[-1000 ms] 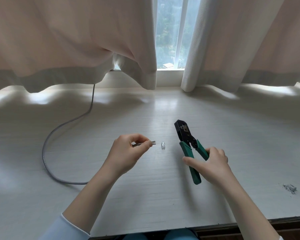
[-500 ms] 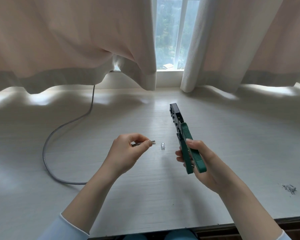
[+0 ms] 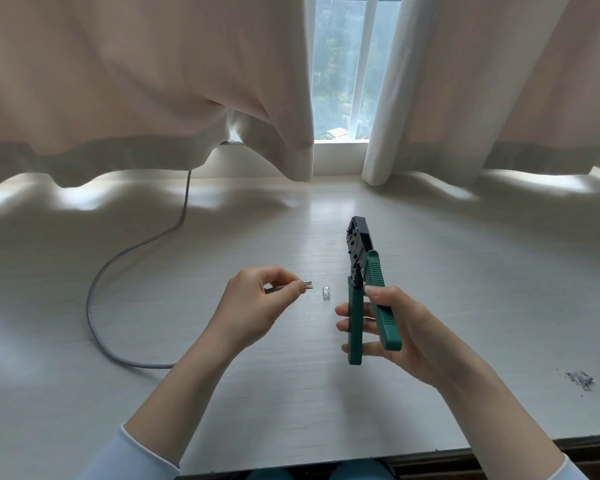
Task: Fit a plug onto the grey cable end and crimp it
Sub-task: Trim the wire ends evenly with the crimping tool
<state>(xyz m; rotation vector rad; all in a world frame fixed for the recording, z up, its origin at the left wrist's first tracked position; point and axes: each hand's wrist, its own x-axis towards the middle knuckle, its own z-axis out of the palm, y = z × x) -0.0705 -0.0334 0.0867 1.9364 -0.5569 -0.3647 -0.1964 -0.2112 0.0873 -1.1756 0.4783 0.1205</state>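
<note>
The left hand (image 3: 253, 306) pinches the grey cable (image 3: 118, 265) end, wires apparently bared. The right hand (image 3: 392, 327) grips the green crimper (image 3: 364, 289); the clear plug (image 3: 326, 292) lies mid-desk (image 3: 465, 271).

head-worn view, facing forward-down, desk (image 3: 291, 410) close

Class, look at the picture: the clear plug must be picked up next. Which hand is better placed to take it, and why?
Neither is free. The right hand would have to put down the crimping tool; the left hand pinches the grey cable end beside the plug and should keep it.
</note>
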